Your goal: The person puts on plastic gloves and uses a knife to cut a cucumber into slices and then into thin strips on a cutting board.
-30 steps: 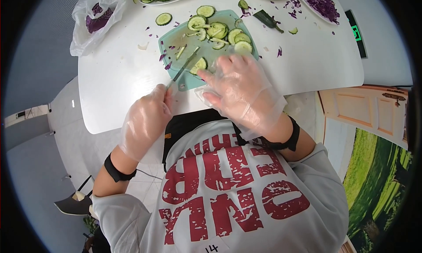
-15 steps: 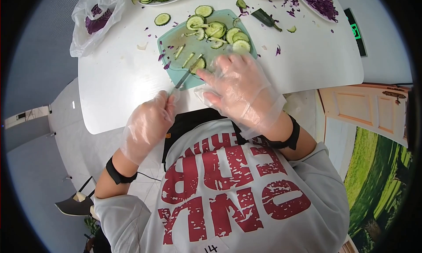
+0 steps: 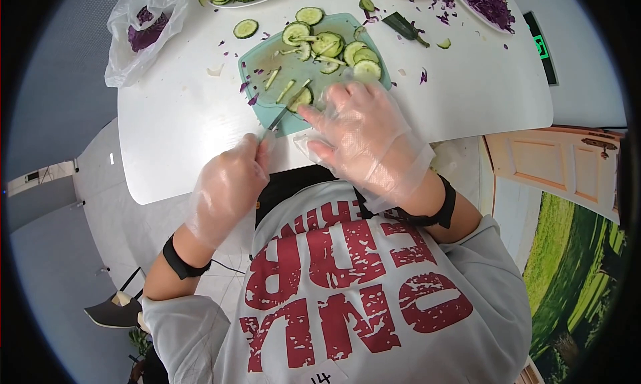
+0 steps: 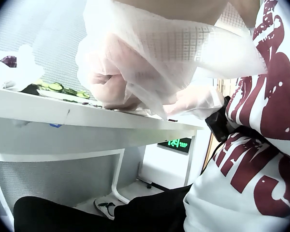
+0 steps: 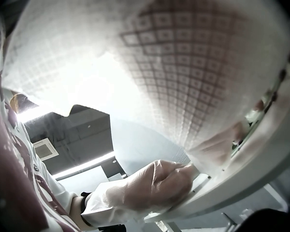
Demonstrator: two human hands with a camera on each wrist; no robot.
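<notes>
In the head view my left hand (image 3: pixel 230 180), in a clear plastic glove, grips a small knife (image 3: pixel 279 119) by its handle. The blade lies over the green cutting board (image 3: pixel 257 60), at the left side of a cucumber slice (image 3: pixel 302 98). My gloved right hand (image 3: pixel 364 130) rests at the board's near edge, index fingertip pressing that slice, thumb held apart. Thin cucumber strips (image 3: pixel 286 90) lie left of the slice. Several more cucumber slices (image 3: pixel 328 45) sit farther back on the board. The glove hides the left fingers' grip in the left wrist view (image 4: pixel 121 77).
A plate (image 3: pixel 247 3) of cucumber slices stands at the back, near a bag (image 3: pixel 123 63) with purple cabbage. Shredded purple cabbage (image 3: pixel 484 7) fills a plate at back right. A cucumber end (image 3: pixel 404 29) and cabbage scraps lie on the white table (image 3: pixel 173 130).
The left hand has brought the knife down and toward the slice, and another thin strip now lies beside it. The right hand has stayed nearly still.
</notes>
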